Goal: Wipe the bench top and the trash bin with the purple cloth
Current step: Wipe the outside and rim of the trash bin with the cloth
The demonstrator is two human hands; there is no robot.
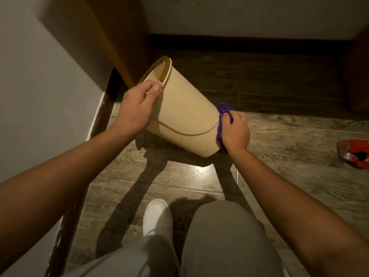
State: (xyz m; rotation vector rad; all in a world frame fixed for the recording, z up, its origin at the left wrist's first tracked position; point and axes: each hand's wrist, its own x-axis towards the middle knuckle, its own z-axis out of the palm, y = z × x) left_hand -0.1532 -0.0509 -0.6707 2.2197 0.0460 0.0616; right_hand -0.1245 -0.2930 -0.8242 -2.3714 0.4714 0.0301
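A cream plastic trash bin (183, 114) is tipped over, its rim up and to the left, its base low on the right just above the wood floor. My left hand (137, 108) grips the bin at its rim, thumb on the outside. My right hand (235, 132) is closed on the bunched purple cloth (222, 116) and presses it against the bin's base end. Most of the cloth is hidden behind my fingers and the bin. The bin's inside is out of sight.
A white wall (40, 96) runs close along the left, and a wooden cabinet side (123, 37) stands behind the bin. An orange plastic wrapper (353, 154) lies on the floor at the right edge. My white shoe (157, 216) and grey trouser legs fill the bottom.
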